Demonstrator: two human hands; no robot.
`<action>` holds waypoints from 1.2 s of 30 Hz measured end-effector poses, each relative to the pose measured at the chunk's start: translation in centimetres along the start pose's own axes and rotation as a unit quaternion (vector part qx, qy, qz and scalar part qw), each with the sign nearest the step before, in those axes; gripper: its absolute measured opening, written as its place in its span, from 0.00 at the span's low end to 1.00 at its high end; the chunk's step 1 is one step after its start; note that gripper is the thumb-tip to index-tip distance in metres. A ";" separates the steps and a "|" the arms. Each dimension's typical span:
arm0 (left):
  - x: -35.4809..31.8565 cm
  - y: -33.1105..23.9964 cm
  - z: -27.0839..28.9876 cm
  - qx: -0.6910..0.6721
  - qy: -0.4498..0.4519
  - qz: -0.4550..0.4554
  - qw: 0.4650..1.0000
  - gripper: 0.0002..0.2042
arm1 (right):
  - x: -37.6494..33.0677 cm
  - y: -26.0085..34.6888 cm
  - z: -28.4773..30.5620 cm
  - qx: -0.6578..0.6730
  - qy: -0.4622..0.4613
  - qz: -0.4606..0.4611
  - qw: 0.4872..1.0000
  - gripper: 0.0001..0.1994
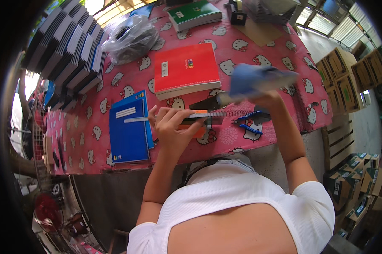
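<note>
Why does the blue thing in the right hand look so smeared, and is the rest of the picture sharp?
Head view: the blue cloth in the right hand is motion-blurred; the left hand, holding the spiral notebook, is sharp, as is the red notebook. Table edges bend toward the rim. Daylight washes out the top left.

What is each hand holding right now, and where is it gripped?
The left hand grips an orange notebook at its left end, beside the spiral binding. The right hand holds a blurred blue notebook by its lower edge.
</note>
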State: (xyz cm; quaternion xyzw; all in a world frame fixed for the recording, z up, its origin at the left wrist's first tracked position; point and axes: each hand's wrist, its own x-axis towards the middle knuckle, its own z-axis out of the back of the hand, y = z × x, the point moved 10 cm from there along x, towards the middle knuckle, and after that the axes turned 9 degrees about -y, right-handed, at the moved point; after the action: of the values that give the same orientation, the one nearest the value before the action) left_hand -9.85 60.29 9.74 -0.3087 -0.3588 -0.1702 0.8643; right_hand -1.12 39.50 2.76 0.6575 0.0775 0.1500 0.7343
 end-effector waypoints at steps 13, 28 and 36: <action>0.6 2.7 1.9 0.088 -0.004 0.026 0.996 0.18 | 3.4 0.9 -3.8 -0.149 0.071 0.149 0.975 0.25; -0.4 8.0 3.1 0.074 -0.001 0.113 0.991 0.19 | 5.4 2.5 -9.3 0.043 0.132 0.139 0.981 0.23; 0.3 8.9 6.7 0.066 -0.097 0.076 0.990 0.19 | 8.1 1.0 -12.7 -0.153 0.103 0.035 0.982 0.23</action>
State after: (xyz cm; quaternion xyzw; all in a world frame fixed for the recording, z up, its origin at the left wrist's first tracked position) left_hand -8.50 71.35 10.03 -0.2927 -0.4269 -0.0498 0.8542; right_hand 2.44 54.17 2.85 0.5212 0.1058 0.2521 0.8085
